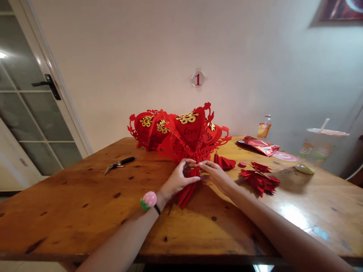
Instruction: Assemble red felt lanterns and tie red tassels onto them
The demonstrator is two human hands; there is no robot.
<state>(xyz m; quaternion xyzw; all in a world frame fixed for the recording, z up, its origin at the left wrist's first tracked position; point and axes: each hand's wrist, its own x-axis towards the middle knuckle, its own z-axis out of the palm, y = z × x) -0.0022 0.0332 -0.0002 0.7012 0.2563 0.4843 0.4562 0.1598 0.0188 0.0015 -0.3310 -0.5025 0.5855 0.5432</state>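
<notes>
Bare forearms lie nearest, crossing the wooden table. The left hand and right hand pinch the near end of the red lantern, apparently at its tassel, whose long axis slants toward the person's left.

A key set lies on the left side of the wooden desk. A bottle with an orange label and a lidded plastic cup stand at the right. A numeral plate is mounted on the wall.
</notes>
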